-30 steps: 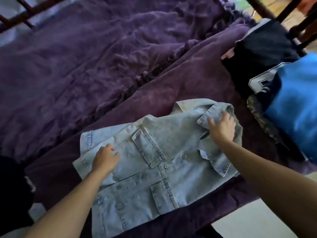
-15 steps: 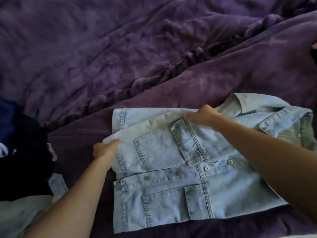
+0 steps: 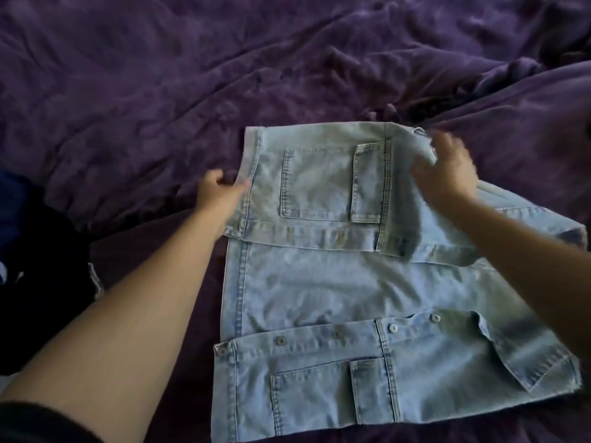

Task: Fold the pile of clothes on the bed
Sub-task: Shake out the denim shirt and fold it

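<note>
Holds the denim jacket [image 3: 319, 282] with both hands. With the left hand [image 3: 220, 193], pinches the hem edge of the far front panel [image 3: 319, 180], thumb on top and fingers curled below. With the right hand [image 3: 447, 174], blurred by motion, seems to grip the same panel at its shoulder end, where a bit of cloth stands up beside the fingers.

Spread open and flat on the purple bedspread [image 3: 160, 91], inner back showing in the middle, near front panel [image 3: 319, 378] with its buttons along the near side.

By judgement, only at the start of folding this piece: no real fold visible yet, front panels not yet brought together, sides and length left to fold. To the left of the jacket, dark clothes [image 3: 38, 266] in a heap, probably waiting too; impossible to tell if folded.

Reaches with both forearms from the near side, the left along the jacket's hem, the right across its collar end, hands well apart.
</note>
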`<state>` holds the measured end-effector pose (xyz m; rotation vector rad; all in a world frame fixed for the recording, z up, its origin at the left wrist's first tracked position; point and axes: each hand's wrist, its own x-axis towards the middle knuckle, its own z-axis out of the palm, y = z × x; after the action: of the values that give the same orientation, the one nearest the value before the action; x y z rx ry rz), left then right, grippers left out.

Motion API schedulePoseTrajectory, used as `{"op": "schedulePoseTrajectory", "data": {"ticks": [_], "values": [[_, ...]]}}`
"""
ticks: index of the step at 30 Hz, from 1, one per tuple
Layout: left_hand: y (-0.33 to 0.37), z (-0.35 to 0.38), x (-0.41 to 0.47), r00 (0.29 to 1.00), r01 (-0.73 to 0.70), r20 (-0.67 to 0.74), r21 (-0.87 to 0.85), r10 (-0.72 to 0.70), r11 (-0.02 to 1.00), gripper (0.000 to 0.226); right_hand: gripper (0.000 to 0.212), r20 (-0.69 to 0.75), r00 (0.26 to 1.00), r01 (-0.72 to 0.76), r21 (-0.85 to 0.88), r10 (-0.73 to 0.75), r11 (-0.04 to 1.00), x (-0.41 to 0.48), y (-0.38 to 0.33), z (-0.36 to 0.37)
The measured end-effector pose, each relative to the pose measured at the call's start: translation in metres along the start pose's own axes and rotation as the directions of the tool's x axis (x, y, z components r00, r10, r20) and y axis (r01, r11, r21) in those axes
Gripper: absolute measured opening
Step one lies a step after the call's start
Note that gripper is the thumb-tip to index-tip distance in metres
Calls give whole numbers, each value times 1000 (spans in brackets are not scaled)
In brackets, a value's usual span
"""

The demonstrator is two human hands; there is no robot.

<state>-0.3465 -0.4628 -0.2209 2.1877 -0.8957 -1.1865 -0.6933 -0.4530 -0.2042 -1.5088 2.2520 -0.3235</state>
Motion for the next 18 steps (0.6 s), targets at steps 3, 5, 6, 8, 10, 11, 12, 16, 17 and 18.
{"op": "schedulePoseTrajectory", "data": {"ticks": [3,5,6,8,10,11,12,16,17,18], "values": [[-58,12,-11,993,104,39,188,-113,977,34,46,181,920,358,-34,-346,933,-61,11,33],[-81,17,-14,992,125,-42,285,-117,950,45,73,445,816,498,-220,-368,839,-97,30,59],[-88,18,-16,989,138,-91,307,-115,942,51,83,488,805,526,-325,-337,786,-107,42,68],[-95,18,-18,977,178,-177,361,-120,915,66,76,410,868,462,-458,-280,760,-110,64,75],[-95,19,-20,982,151,-170,408,-88,901,49,45,269,927,365,-497,-260,787,-102,75,71],[-92,19,-21,988,110,-141,403,-57,909,32,28,218,940,338,-473,-264,813,-97,75,65],[-88,20,-23,992,76,-125,374,-30,924,20,17,180,948,315,-417,-262,853,-92,73,58],[-67,6,-45,961,22,-267,329,70,944,19,17,-27,931,349,-218,-363,912,-87,57,22],[-67,-2,-54,942,-9,-308,380,135,925,20,19,-96,912,375,-193,-398,906,-90,55,14],[-71,-9,-63,927,-41,-323,415,189,909,20,20,-146,892,401,-174,-427,899,-96,55,8]]}}
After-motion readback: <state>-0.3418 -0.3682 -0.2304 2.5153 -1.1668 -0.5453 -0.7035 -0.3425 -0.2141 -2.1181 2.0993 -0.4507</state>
